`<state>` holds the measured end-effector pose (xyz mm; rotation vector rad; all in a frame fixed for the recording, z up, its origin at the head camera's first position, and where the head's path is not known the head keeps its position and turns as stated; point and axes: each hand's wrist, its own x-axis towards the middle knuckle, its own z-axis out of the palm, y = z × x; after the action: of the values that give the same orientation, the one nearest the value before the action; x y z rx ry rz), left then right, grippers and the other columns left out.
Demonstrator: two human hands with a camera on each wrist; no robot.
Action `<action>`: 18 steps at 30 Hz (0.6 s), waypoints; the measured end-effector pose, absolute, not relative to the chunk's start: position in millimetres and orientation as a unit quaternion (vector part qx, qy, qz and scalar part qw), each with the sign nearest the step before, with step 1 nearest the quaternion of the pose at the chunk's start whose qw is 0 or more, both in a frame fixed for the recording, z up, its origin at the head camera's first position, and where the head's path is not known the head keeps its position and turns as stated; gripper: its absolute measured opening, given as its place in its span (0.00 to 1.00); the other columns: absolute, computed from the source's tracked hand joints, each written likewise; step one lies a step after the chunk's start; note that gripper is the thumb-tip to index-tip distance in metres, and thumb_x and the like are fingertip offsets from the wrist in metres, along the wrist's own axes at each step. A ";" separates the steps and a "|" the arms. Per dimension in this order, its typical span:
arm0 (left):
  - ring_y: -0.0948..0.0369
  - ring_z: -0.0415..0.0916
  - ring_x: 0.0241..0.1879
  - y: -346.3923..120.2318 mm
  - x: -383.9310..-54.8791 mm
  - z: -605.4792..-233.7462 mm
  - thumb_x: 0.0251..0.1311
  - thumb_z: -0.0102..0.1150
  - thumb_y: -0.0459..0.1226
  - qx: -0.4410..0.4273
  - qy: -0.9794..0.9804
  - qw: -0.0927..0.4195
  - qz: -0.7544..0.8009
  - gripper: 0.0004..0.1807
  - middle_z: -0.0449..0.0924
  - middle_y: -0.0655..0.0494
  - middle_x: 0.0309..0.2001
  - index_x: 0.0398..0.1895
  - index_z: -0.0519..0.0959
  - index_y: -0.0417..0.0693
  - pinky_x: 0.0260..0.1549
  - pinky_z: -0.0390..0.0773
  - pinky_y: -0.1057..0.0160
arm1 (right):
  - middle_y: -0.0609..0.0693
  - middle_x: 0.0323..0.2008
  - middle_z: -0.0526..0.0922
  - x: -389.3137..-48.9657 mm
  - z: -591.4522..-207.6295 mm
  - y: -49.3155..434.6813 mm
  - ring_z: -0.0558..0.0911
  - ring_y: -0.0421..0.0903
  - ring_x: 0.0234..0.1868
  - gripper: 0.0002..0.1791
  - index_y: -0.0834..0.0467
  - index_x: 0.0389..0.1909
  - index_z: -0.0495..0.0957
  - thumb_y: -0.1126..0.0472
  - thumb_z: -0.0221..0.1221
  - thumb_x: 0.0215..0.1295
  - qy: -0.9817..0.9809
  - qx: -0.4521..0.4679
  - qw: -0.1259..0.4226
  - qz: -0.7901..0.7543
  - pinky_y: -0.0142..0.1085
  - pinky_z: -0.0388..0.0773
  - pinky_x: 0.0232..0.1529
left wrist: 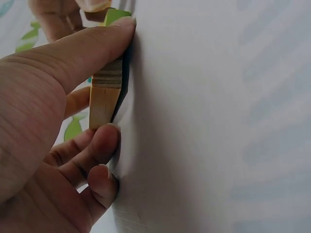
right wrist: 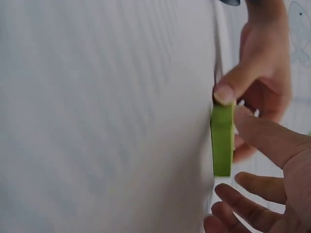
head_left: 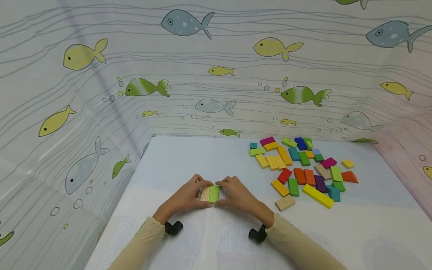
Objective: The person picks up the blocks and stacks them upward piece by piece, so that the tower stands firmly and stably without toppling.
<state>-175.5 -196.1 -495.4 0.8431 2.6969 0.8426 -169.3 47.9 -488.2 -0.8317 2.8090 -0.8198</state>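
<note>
A light green block [head_left: 214,194] and plain wooden pieces [head_left: 204,194] lie side by side on the white surface, between both hands. My left hand [head_left: 189,193] holds them from the left, its thumb reaching over to the green block in the left wrist view. That view also shows a layered-grain wood face [left wrist: 107,75] above a paler wooden one [left wrist: 103,104]. From the right, my right hand [head_left: 237,193] surrounds the green block. Its thumb [right wrist: 265,136] touches the block's face in the right wrist view, while the other fingers are loosely bent and apart from it.
Several coloured blocks lie spread at the right, among them a long yellow block [head_left: 318,196], a green block [head_left: 293,187] and a plain wooden block [head_left: 285,203]. Fish-printed cloth walls [head_left: 216,52] stand behind and at both sides of the white table surface [head_left: 182,157].
</note>
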 end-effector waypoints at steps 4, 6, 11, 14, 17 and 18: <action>0.64 0.69 0.35 -195.9 -175.5 -496.5 0.55 0.78 0.52 0.280 0.911 0.100 0.287 0.36 0.65 0.60 0.50 0.67 0.76 0.60 0.34 0.74 0.65 | 0.50 0.51 0.83 -172.8 -483.3 78.1 0.76 0.49 0.53 0.31 0.55 0.64 0.80 0.49 0.74 0.62 0.918 -0.256 0.056 -0.298 0.45 0.77 0.54; 0.64 0.69 0.35 -195.3 -175.5 -496.9 0.55 0.78 0.52 0.276 0.911 0.102 0.288 0.37 0.65 0.60 0.50 0.68 0.76 0.60 0.34 0.73 0.65 | 0.50 0.50 0.84 -174.4 -479.6 100.0 0.77 0.48 0.52 0.28 0.54 0.63 0.81 0.52 0.73 0.63 0.919 -0.237 0.058 -0.308 0.43 0.77 0.52; 0.64 0.68 0.35 -195.1 -175.4 -498.2 0.54 0.78 0.52 0.264 0.912 0.108 0.293 0.37 0.64 0.61 0.50 0.68 0.76 0.60 0.34 0.72 0.65 | 0.51 0.51 0.83 -173.7 -472.7 161.2 0.78 0.50 0.52 0.23 0.52 0.60 0.83 0.56 0.71 0.65 0.931 -0.180 0.069 -0.311 0.45 0.80 0.50; 0.64 0.68 0.35 -195.2 -176.3 -500.1 0.54 0.78 0.53 0.264 0.912 0.107 0.295 0.37 0.64 0.61 0.50 0.68 0.76 0.61 0.34 0.72 0.65 | 0.52 0.54 0.82 -173.9 -473.2 194.8 0.77 0.55 0.57 0.20 0.53 0.58 0.84 0.61 0.70 0.66 0.937 -0.173 0.072 -0.294 0.51 0.79 0.55; 0.64 0.68 0.35 -195.7 -176.7 -501.5 0.53 0.79 0.53 0.263 0.912 0.106 0.298 0.37 0.64 0.61 0.49 0.67 0.76 0.61 0.33 0.72 0.65 | 0.52 0.55 0.83 -177.2 -474.1 221.7 0.77 0.57 0.60 0.18 0.55 0.57 0.84 0.65 0.69 0.66 0.937 -0.204 0.078 -0.272 0.55 0.76 0.59; 0.64 0.67 0.34 -195.9 -176.8 -501.8 0.53 0.79 0.53 0.261 0.912 0.106 0.298 0.37 0.64 0.61 0.49 0.67 0.76 0.61 0.33 0.71 0.65 | 0.51 0.56 0.83 -178.2 -473.7 228.7 0.77 0.57 0.60 0.19 0.55 0.57 0.84 0.65 0.69 0.66 0.935 -0.216 0.084 -0.268 0.56 0.75 0.60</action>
<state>-176.8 -195.9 -501.8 0.7699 2.6869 0.8765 -178.2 228.7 -473.7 -0.6436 2.7907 -0.7994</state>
